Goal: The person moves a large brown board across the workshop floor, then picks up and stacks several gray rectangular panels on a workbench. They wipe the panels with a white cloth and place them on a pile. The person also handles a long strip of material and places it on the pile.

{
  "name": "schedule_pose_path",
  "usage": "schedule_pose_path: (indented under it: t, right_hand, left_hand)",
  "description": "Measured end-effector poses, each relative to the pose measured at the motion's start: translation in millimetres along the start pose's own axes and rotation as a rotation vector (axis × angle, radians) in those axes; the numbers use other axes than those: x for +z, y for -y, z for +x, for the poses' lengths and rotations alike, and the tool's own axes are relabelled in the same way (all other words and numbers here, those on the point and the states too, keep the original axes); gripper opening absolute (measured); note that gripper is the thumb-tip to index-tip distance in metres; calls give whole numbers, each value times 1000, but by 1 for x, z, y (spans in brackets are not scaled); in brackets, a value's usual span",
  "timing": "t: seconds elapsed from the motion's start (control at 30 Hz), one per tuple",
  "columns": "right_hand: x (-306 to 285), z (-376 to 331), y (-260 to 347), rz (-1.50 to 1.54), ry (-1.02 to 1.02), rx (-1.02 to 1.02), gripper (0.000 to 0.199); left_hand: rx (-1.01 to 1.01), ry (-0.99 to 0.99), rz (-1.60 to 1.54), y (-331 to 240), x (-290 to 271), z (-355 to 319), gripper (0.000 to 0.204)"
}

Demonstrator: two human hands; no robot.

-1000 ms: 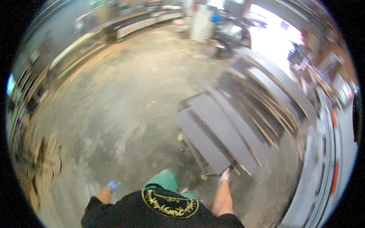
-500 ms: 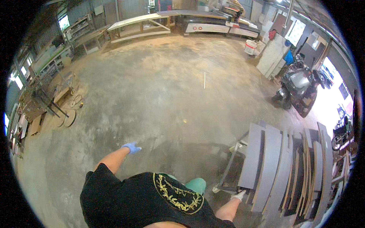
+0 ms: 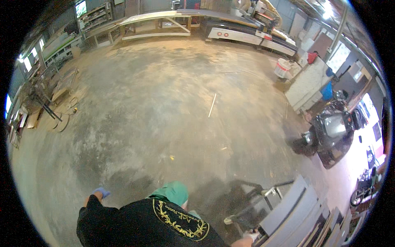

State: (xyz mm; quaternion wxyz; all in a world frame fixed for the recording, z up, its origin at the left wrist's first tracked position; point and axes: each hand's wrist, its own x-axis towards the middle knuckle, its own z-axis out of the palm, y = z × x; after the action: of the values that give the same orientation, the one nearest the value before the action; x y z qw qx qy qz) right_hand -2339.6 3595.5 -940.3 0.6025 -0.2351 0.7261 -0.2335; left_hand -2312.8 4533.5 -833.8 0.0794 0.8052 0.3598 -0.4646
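My left hand point(image 3: 101, 192), in a blue glove, hangs out to my left above the bare concrete floor and touches nothing; its fingers are too small to read. My right hand point(image 3: 251, 236), in a white glove, is at the lower right edge, against the near end of a stack of long grey panels point(image 3: 288, 210). The panels lie on a metal cart point(image 3: 267, 192). Whether that hand grips the panels or only rests on them is hidden. My black shirt and green trousers fill the bottom centre.
A parked motorcycle point(image 3: 333, 127) stands at the right, near a doorway. A thin wooden strip point(image 3: 212, 105) lies mid-floor. Long workbenches point(image 3: 156, 18) and a large machine point(image 3: 247, 35) line the far wall. A white bucket point(image 3: 282, 67) sits far right, and scrap wood point(image 3: 61, 94) is piled at the left.
The view has swung further left, so the grey panels have slid to the lower right corner. My left hand has dropped lower and closer to my body.
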Motion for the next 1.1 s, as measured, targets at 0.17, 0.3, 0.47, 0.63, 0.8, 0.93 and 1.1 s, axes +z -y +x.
schedule_pose_path:
  t: [0.17, 0.3, 0.47, 0.63, 0.8, 0.93, 1.1]
  right_hand:
    - [130, -7, -16, -583, -41, -75, 29]
    - [258, -63, -81, -1436, 417, -303, 32]
    - [424, -64, -151, -2103, 632, -577, 37]
    - [642, -147, -159, -2117, 841, -703, 35]
    - [894, -257, -113, -2474, 1023, -1278, 31]
    - [1119, -416, -128, -2122, 1055, -1411, 27]
    - [1308, -572, -193, -1261, 1066, -1155, 22]
  left_hand:
    - [852, -64, -505, -29, -31, 54, 42]
    - [231, 2, -82, -202, -137, 94, 49]
    - [652, -143, -24, -574, -381, 24, 64]
    - [1127, -372, -325, -805, -572, 22, 69]
    - [1034, -422, -515, -858, -618, 164, 68]
    - [589, 203, -960, -732, -593, 261, 57]
    - [101, 72, -727, -581, -584, 344, 53]
